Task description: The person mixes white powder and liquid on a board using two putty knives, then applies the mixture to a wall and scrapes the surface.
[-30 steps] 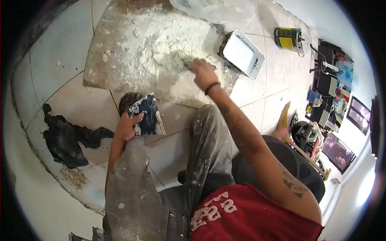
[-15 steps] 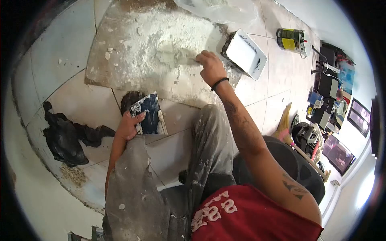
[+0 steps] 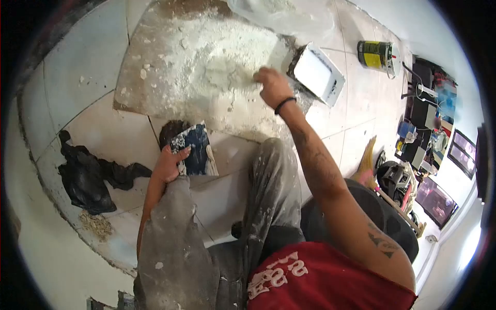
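My left hand [image 3: 169, 164] grips a flat dark blue plate [image 3: 196, 147] by its near left edge, thumb on top. White plaster crusts the plate's edges. My right hand [image 3: 273, 87] is over the right part of a worn board [image 3: 126, 95], fingers curled and blurred. Whatever they hold is too smeared to make out. White powder and lumps cover the board, with a damp greenish-white patch of paste [image 3: 222, 72] left of my right fingers. Right of that hand, a white tray [image 3: 318, 75] with dark-stained edges rests partly on the board.
A black plastic bag [image 3: 85, 178] lies on the tiles at left, near crumbled debris [image 3: 96, 226]. Clear plastic sheeting [image 3: 289, 18] lies behind the board. A green-and-yellow can [image 3: 375, 54] stands at far right, with a broom [image 3: 368, 163] and a black seat [image 3: 356, 206] nearer me.
My right hand has shifted very slightly and its fingers are more blurred. The whole view has moved a little to the right. My left hand keeps hold of the blue plate.
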Demonstrator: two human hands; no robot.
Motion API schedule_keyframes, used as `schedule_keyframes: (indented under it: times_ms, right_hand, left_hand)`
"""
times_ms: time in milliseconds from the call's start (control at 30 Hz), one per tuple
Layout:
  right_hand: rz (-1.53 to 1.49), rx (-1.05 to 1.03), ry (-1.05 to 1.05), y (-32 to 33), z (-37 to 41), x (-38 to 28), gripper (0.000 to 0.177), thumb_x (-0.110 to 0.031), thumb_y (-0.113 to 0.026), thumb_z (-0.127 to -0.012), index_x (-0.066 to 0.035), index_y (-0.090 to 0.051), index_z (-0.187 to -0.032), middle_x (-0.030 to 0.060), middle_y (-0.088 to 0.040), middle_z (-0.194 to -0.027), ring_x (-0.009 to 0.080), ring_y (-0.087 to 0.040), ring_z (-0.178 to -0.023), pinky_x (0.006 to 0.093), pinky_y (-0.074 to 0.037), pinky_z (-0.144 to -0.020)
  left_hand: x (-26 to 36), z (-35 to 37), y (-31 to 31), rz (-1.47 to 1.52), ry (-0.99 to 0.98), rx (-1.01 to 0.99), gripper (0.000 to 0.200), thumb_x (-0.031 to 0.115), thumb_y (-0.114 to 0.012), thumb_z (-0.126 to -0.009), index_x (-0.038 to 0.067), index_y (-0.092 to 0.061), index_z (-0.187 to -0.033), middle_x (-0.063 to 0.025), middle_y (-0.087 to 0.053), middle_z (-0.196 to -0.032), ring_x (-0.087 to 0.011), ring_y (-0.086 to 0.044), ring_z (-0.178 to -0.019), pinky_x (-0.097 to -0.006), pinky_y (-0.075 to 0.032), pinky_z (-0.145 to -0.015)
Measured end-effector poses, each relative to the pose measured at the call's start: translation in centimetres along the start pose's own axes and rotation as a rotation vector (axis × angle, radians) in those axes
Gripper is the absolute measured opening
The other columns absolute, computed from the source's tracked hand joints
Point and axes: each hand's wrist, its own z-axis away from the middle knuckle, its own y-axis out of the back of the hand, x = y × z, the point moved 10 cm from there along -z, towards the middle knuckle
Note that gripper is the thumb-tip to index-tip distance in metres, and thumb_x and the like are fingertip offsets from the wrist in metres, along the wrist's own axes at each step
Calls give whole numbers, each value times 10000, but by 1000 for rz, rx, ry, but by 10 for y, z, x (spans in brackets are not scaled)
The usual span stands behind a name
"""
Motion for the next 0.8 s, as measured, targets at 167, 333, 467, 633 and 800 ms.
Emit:
schedule_keyframes:
  times_ms: [167,333,467,633,800]
  right_hand:
    - [41,-66,-48,-18,6,-9,215,42,-504,-693,-65,-638,-822,104,-595,-897,296,-561,-926,421,-462,-800]
    - [-50,28,-73,13,-1,-2,220,66,-518,-678,-58,-632,-819,104,-590,-889,319,-553,-913,411,-455,-808]
    - [-66,-96,-53,-4,-1,-6,187,33,-543,-680,-53,-630,-821,103,-597,-911,295,-561,-964,396,-472,-801]
    - [34,-45,-22,-9,-4,-11,193,41,-511,-686,-61,-636,-793,88,-608,-876,281,-567,-915,391,-462,-773]
    - [27,-247,-12,-3,-15,-6,201,22,-520,-700,-72,-653,-817,98,-612,-929,297,-580,-919,408,-481,-791]
  left_hand:
    - [7,-1,-2,23,-23,3,154,29,-638,-823,24,-613,-975,-5,-643,-889,-87,-600,-811,-267,-501,-751]
    - [-4,2,-3,-40,78,-74,165,51,-659,-813,6,-605,-962,-17,-645,-884,-99,-602,-817,-275,-501,-753]
    - [5,5,-10,116,10,69,172,23,-651,-810,7,-603,-975,-22,-644,-872,-93,-596,-807,-266,-500,-751]
    - [-10,-3,7,-129,-55,-21,212,3,-654,-802,12,-593,-1005,-17,-634,-908,-87,-582,-796,-257,-497,-747]
    - [-5,0,9,-83,-53,1,234,2,-649,-807,21,-591,-1032,-10,-625,-951,-85,-577,-818,-254,-490,-762]
